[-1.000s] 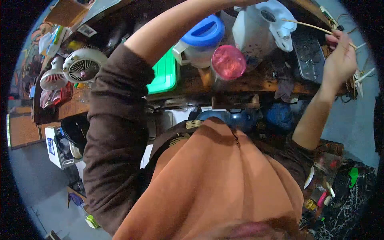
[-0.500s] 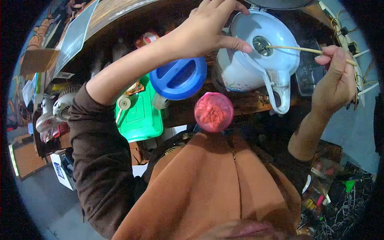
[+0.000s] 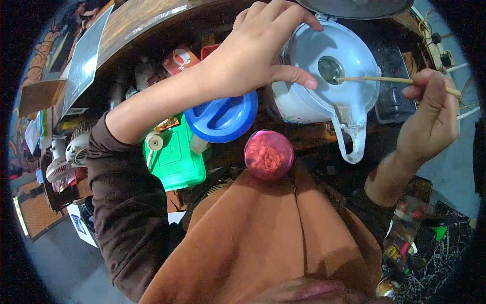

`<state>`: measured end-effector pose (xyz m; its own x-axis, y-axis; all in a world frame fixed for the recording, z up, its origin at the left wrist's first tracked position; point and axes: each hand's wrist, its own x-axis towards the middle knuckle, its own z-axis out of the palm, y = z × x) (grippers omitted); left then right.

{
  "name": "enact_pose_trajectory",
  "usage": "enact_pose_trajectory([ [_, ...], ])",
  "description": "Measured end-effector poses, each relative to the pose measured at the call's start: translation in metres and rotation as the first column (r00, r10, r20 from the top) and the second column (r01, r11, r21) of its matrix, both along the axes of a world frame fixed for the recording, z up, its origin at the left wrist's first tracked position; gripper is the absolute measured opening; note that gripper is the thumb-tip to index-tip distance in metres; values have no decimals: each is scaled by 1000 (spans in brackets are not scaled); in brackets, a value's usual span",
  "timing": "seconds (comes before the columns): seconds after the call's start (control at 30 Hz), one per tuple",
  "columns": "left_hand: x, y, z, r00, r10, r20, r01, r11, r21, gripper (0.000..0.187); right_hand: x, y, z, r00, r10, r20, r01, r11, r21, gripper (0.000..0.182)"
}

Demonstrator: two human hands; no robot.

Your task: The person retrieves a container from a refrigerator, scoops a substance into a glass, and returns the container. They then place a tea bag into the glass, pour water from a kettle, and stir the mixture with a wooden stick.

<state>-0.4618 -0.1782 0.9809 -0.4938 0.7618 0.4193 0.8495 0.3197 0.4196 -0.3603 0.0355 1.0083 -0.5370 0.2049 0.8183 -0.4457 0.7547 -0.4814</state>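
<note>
My left hand (image 3: 273, 45) rests with its fingers apart on the left rim of a white and pale blue rice-cooker-like container (image 3: 352, 55). A metal-edged round opening (image 3: 330, 70) shows in the container's middle. In my right hand (image 3: 430, 114), thumb and fingers pinch a thin wooden stick (image 3: 379, 79), whose far tip is at that opening. The container's handle (image 3: 350, 147) points toward me. A pink cup (image 3: 269, 155) of reddish pieces stands close to my chest. Left of it is a blue round lid (image 3: 223, 119), partly under my left forearm.
A green lidded box (image 3: 177, 159) lies at the left with a small cream-coloured tool (image 3: 154, 143) on it. Small fans (image 3: 78, 144) stand farther left. A dark clear-lidded box (image 3: 395, 96) is behind the stick. Cables (image 3: 430, 30) run along the right edge.
The view has shifted slightly, so the cup and container sit lower. My right hand has moved slightly right with the stick; its tip stays at the opening. My left hand keeps its place on the rim.
</note>
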Motion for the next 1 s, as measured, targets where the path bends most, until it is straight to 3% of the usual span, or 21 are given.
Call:
enact_pose_trajectory([
  [0.1, 2, 1, 4, 999, -38, 12, 38, 999, -22, 73, -2, -3, 0, 999, -26, 39, 23, 998, 64, 26],
  [0.17, 10, 4, 7, 999, 38, 15, -39, 993, 114, 55, -3, -2, -2, 998, 16, 67, -19, 999, 50, 28],
  [0.3, -3, 2, -16, 996, 37, -86, -18, 977, 213, 53, -1, -1, -2, 997, -39, 62, 38, 999, 16, 30],
  [0.37, -1, -1, -13, 997, 24, -72, -21, 999, 44, 72, 1, -1, 3, 998, -11, 58, 16, 997, -79, 32],
  [0.5, -1, -2, -12, 999, 15, -44, -12, 998, 59, 70, 3, -4, 11, 987, -27, 157, 40, 996, -81, 31],
  [0.57, -1, -1, -11, 1000, 15, -1, -15, 999, 41, 70, -4, -4, 6, 974, 49, 219, -38, 998, -55, 31],
  [0.7, -3, -1, -13, 1000, 7, -11, -6, 999, 54, 71, -11, 2, -9, 979, 7, 205, -11, 1000, 18, 31],
  [0.8, -3, -1, -11, 1000, 3, 0, -3, 999, 43, 70, -8, 1, -5, 991, 2, 130, 3, 999, -37, 33],
  [1.0, -2, -1, -10, 1000, 17, -7, -16, 999, 37, 69, -3, 1, 13, 985, -48, 163, 50, 999, -8, 35],
])
